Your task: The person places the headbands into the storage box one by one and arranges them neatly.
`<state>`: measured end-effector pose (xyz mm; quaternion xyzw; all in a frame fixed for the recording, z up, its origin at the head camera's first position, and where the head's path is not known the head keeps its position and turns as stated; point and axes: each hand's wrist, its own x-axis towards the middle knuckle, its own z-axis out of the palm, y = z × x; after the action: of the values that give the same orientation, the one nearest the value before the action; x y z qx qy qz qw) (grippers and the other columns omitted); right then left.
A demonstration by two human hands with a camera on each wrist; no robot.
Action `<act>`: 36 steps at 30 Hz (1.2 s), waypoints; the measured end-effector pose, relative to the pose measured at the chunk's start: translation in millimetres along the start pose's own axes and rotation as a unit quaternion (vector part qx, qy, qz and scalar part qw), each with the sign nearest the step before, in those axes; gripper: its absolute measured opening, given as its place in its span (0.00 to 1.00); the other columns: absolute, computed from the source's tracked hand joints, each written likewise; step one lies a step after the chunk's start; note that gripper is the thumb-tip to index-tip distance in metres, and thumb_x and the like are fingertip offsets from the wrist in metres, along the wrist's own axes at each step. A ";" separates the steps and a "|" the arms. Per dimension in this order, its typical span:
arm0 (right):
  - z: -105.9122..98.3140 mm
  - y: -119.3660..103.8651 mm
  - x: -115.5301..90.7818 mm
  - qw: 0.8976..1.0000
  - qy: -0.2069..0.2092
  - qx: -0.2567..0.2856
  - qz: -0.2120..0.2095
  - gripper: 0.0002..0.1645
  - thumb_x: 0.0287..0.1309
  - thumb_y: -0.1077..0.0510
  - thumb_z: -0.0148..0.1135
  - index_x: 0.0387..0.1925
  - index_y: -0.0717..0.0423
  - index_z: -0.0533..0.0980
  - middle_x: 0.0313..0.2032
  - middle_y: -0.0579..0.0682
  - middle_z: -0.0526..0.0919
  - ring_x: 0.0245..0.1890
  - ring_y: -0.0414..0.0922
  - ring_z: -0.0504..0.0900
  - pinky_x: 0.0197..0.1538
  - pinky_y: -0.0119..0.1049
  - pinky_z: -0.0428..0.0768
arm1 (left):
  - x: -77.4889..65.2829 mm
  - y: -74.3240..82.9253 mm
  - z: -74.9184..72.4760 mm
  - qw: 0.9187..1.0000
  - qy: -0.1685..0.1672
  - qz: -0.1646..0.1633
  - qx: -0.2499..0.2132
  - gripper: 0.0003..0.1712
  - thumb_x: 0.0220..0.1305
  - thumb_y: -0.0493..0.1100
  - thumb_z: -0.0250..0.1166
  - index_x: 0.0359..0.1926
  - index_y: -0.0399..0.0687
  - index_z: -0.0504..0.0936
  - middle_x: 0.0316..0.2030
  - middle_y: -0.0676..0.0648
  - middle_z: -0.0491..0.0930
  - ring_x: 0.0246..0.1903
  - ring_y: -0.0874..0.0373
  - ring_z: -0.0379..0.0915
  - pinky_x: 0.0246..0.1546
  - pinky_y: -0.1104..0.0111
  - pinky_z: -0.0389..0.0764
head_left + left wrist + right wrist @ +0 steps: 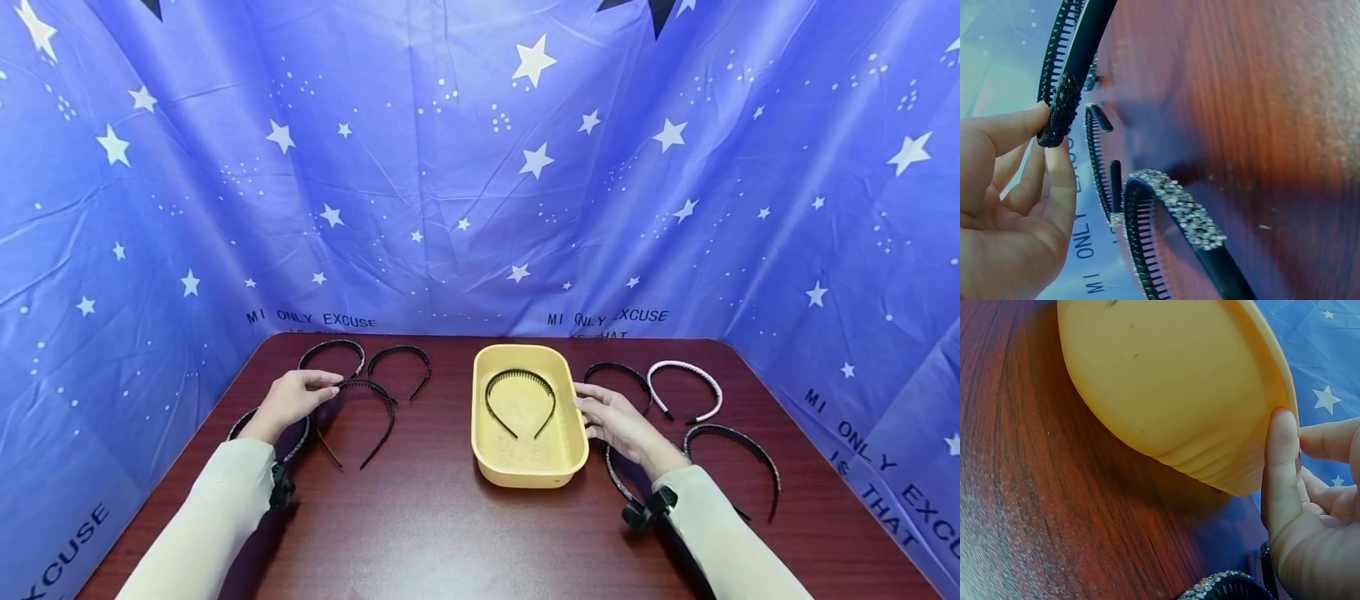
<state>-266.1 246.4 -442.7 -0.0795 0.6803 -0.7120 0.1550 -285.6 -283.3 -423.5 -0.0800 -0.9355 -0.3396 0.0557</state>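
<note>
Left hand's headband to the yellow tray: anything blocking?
Nothing visible stands between the held headband, pinched by the left hand, and the yellow tray, apart from the tray's own raised wall. Another black headband lies just toward the back of that path. The right hand is at the tray's opposite side.

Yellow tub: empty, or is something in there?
Not empty: the head view shows one black headband inside the yellow tub, with bare floor around it.
</note>
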 end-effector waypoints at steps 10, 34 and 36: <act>1.1 0.7 -0.7 1.000 0.002 0.005 0.001 0.35 0.74 0.61 0.52 0.73 0.72 0.52 0.42 0.52 0.83 0.32 0.37 0.80 0.33 0.29 0.82 | 1.6 8.5 -3.9 1.000 -0.001 -0.012 -0.021 0.17 0.68 0.42 0.66 0.55 0.42 0.85 0.49 0.39 0.85 0.49 0.44 0.80 0.51 0.49 0.78; 1.9 0.8 0.1 1.000 0.011 0.010 0.004 0.34 0.74 0.62 0.52 0.74 0.70 0.54 0.43 0.52 0.82 0.32 0.38 0.80 0.33 0.30 0.82 | 8.9 34.6 3.0 0.995 -0.027 -0.004 -0.092 0.18 0.72 0.37 0.61 0.59 0.35 0.80 0.51 0.34 0.82 0.43 0.49 0.80 0.36 0.70 0.83; 1.7 1.4 0.1 1.000 0.011 0.009 0.004 0.34 0.74 0.62 0.52 0.74 0.70 0.54 0.42 0.52 0.82 0.32 0.38 0.80 0.32 0.30 0.82 | 10.1 38.1 4.3 0.994 -0.028 0.003 -0.102 0.19 0.72 0.36 0.61 0.60 0.34 0.79 0.52 0.33 0.82 0.44 0.47 0.81 0.38 0.68 0.83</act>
<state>-265.5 244.7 -444.0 -0.0674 0.6757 -0.7184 0.1507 -288.7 -250.5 -401.4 -0.0973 -0.8971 -0.4305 0.0216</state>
